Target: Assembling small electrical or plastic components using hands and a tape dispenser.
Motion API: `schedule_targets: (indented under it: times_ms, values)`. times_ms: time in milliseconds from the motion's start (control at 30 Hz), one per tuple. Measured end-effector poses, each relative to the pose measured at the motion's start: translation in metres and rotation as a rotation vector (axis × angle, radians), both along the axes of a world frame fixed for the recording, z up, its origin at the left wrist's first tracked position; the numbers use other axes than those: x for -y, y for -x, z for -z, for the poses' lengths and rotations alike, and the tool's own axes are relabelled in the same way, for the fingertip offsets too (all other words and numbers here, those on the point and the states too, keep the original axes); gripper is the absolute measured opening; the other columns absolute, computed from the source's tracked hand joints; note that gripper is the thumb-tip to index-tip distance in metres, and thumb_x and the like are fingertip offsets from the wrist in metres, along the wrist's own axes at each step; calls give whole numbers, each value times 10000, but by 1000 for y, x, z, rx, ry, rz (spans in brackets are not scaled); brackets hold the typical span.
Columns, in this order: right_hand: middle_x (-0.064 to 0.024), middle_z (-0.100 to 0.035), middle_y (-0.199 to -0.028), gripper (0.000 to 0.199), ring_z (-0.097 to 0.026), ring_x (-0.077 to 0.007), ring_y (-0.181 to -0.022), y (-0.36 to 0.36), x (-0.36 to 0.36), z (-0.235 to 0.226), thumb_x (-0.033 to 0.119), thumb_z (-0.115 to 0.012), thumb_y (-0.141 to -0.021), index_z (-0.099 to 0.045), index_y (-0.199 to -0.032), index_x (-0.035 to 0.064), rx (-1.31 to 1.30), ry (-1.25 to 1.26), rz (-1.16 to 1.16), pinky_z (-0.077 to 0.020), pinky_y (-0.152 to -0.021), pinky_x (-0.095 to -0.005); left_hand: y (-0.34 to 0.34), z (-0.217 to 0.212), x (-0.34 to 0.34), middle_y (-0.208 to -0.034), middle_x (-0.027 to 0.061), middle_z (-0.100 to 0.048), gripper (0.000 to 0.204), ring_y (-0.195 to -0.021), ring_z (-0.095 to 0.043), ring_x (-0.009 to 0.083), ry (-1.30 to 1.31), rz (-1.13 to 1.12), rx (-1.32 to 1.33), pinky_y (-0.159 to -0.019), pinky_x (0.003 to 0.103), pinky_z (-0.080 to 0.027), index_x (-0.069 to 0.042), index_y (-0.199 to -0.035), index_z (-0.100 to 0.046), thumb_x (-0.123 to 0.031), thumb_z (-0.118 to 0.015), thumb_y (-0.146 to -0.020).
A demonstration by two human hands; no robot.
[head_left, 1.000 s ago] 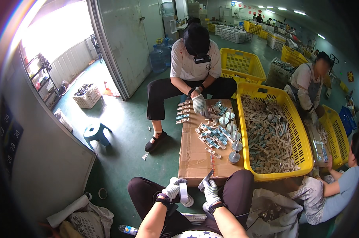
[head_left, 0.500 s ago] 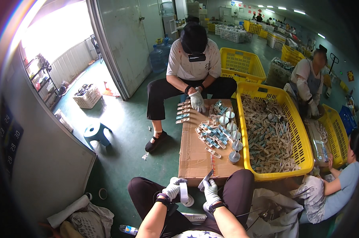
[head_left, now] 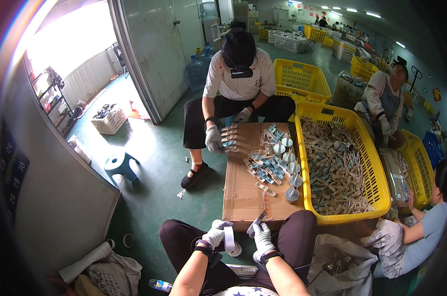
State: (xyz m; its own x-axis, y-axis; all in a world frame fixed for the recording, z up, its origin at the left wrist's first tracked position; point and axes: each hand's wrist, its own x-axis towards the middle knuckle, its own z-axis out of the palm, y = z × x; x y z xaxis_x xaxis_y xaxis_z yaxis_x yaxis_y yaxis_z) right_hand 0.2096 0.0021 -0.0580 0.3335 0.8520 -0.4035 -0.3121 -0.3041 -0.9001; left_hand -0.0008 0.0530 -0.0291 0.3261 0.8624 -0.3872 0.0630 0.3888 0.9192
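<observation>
Above my lap, my left hand point(head_left: 214, 235) in a striped glove is closed around a roll of white tape point(head_left: 229, 240). My right hand point(head_left: 263, 240), gloved too, grips a dark, flat, blade-like tool point(head_left: 257, 220) whose exact kind I cannot make out. Its tip is by the near edge of a cardboard box point(head_left: 241, 197). On that box lies a heap of pale and blue clothespins point(head_left: 266, 166), with several grey round-based pieces point(head_left: 292, 195) lined up along the right. Clothespins point(head_left: 228, 138) stick out in a row from the far left edge.
Across the box sits a co-worker point(head_left: 241, 74), one gloved hand at the clothespin row. A big yellow crate point(head_left: 352, 215) of clothespins stands to the right, with two other people beyond it. A blue stool point(head_left: 121, 165) and a white crate point(head_left: 110, 123) stand left.
The co-worker's hands have parted; one moved left to the clothespin row, the other back to the lap. The far-right person has lifted their head. My hands look the same.
</observation>
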Motion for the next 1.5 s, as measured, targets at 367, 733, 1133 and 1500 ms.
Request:
schedule_targets:
  times_ms: [367, 733, 1133, 1500]
  values:
    - [5, -665, -847, 113, -606, -109, -747, 1, 0, 4, 235, -589, -955, -640, -947, 135, 5, 2, -18, -491, -663, -279, 1, -3, 1, -885, 10, -648, 188, -798, -614, 137, 9, 7, -23, -713, 292, -522, -86, -1015, -644, -78, -728, -846]
    - [-17, -669, -910, 155, -601, -122, -801, 5, 4, -23, 255, -607, -941, -643, -1000, 116, -2, 13, -34, -489, -721, -285, 3, -5, 0, -886, 6, -646, 175, -798, -609, 127, 51, -8, 22, -712, 281, -514, -86, -1014, -646, -77, -717, -855]
    - [-25, -665, -936, 165, -601, -129, -824, 5, 3, -17, 251, -604, -943, -635, -1022, 110, 12, 10, -27, -488, -739, -289, 0, -18, 1, -885, 6, -641, 179, -794, -604, 124, 95, -15, 44, -711, 277, -508, -85, -1014, -643, -82, -719, -852]
    - [-17, -665, -933, 161, -601, -126, -829, 5, 3, -19, 250, -602, -946, -636, -1021, 111, 2, 14, -26, -486, -742, -285, 3, -2, 1, -893, 13, -646, 197, -805, -611, 134, -37, 3, -23, -731, 286, -515, -83, -1019, -644, -73, -726, -841]
